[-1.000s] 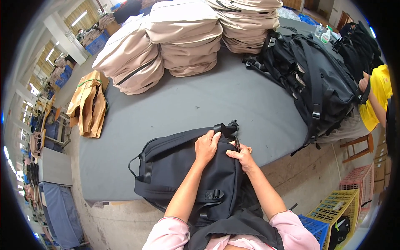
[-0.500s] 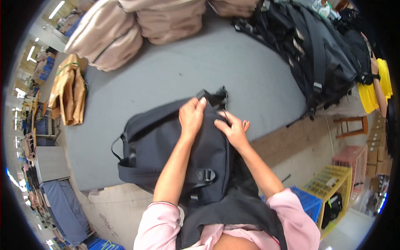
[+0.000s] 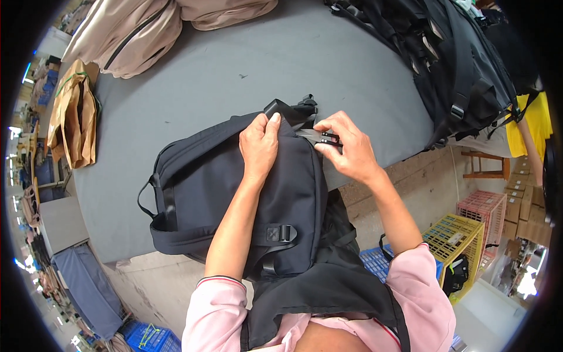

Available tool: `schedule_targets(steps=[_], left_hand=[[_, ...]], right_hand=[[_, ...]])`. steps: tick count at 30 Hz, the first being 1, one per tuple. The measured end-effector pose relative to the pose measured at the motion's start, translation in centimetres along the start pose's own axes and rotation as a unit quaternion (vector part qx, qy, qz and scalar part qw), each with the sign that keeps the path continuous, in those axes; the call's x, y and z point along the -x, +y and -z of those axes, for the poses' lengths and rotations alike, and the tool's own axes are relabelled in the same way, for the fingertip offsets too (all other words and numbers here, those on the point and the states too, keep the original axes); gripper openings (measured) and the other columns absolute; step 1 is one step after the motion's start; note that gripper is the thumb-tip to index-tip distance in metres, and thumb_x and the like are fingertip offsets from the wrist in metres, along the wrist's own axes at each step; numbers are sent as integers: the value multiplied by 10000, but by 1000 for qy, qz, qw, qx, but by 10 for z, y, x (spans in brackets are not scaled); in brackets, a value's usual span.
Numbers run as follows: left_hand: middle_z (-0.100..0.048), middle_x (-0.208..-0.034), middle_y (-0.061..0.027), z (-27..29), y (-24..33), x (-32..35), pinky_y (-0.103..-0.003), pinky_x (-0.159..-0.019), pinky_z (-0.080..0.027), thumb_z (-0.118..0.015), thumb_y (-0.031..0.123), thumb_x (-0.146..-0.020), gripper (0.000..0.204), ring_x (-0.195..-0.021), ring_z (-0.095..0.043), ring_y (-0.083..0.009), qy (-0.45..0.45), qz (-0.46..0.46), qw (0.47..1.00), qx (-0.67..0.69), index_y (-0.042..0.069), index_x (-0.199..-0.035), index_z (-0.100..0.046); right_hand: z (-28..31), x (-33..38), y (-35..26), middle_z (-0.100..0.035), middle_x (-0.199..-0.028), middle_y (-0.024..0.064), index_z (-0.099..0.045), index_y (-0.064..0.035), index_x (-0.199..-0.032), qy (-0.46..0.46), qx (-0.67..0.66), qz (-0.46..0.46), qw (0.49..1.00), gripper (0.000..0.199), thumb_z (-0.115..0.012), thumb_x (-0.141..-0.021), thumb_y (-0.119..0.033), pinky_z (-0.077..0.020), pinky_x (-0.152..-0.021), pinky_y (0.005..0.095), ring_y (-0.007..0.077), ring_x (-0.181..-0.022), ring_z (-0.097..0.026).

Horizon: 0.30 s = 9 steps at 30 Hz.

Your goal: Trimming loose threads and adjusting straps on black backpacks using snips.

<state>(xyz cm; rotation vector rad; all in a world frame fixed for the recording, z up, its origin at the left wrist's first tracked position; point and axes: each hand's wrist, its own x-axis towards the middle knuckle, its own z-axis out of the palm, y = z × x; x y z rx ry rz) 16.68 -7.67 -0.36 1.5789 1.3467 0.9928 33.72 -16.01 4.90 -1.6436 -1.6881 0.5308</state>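
A dark backpack (image 3: 234, 182) lies on its front across the grey table edge, its straps facing up and its top loop to the left. My left hand (image 3: 258, 144) grips the corner of the backpack by a black strap, thumb on top. Closed around a pair of thread snips (image 3: 319, 138) is my right hand (image 3: 350, 146). The snips' metal blades point left, at the backpack's edge just beside my left hand. Whether the blades touch a thread I cannot tell. A strap buckle (image 3: 282, 233) shows near my left forearm.
Beige backpacks (image 3: 132, 35) stand at the table's far left, beside a brown paper bundle (image 3: 75, 120). Black backpacks (image 3: 451, 76) are heaped at the far right, where another person's arm (image 3: 531, 146) shows. Yellow (image 3: 454, 237), pink and blue crates and a wooden stool (image 3: 487, 166) stand on the right.
My right hand has turned, bringing the snips' blades up to the backpack's edge. My left hand keeps its hold on the corner. The view has shifted slightly.
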Motion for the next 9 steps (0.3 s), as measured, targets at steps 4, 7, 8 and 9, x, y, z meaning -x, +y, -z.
schedule_targets(steps=[4,7,8,9], left_hand=[[-359,-507,-53,0,1,0,-321,-482,-336,-600,290,-883,429,-495,-311,-145,-2,17,1000,-3,27,-619,-389],[-364,-507,-55,0,-3,-2,-324,-481,-337,-597,296,-886,433,-494,-308,-151,3,-6,1000,0,29,-618,-387],[-366,-508,-55,0,-2,-2,-326,-480,-337,-593,299,-889,433,-492,-310,-155,1,-2,1000,-6,28,-620,-389],[-369,-509,-54,1,0,-2,-329,-479,-337,-589,302,-891,433,-490,-312,-160,-1,3,1000,-12,27,-622,-391]], right_hand=[[10,-13,5,-565,-892,54,-607,-84,-943,-61,4,38,997,213,-670,-742,-117,-477,-663,355,253,-783,-596],[11,-24,12,-566,-890,53,-608,-85,-961,-98,26,63,993,230,-668,-740,-111,-476,-666,349,247,-781,-598],[11,-27,13,-568,-890,52,-615,-89,-965,-105,25,71,992,231,-668,-741,-111,-474,-670,345,244,-782,-597],[12,-30,14,-569,-890,50,-621,-93,-969,-112,24,78,990,233,-667,-742,-111,-473,-673,341,240,-783,-597]])
